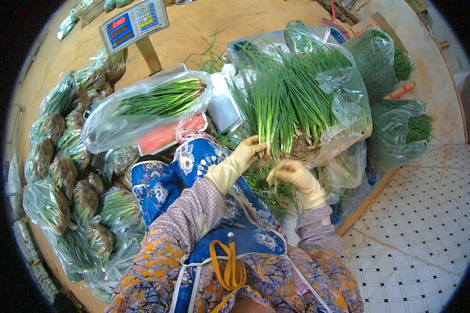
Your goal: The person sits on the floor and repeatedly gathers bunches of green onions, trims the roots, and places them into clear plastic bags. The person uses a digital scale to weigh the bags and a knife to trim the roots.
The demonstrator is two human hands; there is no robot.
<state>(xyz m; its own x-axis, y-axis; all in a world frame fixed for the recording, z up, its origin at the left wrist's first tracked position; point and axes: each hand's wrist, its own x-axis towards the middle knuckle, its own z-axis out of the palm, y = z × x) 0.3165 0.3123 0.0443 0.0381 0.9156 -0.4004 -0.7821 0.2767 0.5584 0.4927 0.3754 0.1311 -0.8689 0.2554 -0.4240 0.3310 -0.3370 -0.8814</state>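
My left hand [252,148], in a cream rubber glove, grips the root end of a bunch of green onions [269,133] with white stems and long green leaves. My right hand [290,175], gloved alike, is curled just below the roots, above a heap of loose leaf scraps [268,187]; blur hides whether its fingers pinch a strand. More green onions [311,98] lie to the right of the held bunch, roots towards me, partly inside a clear plastic bag [346,113].
A digital scale display [134,24] stands at upper left. Below it, an open bag [102,129] of green onions [168,96] rests across the scale. Several filled bags [86,201] are piled at left. More bags [395,133] stand at right, near a tiled floor [411,234].
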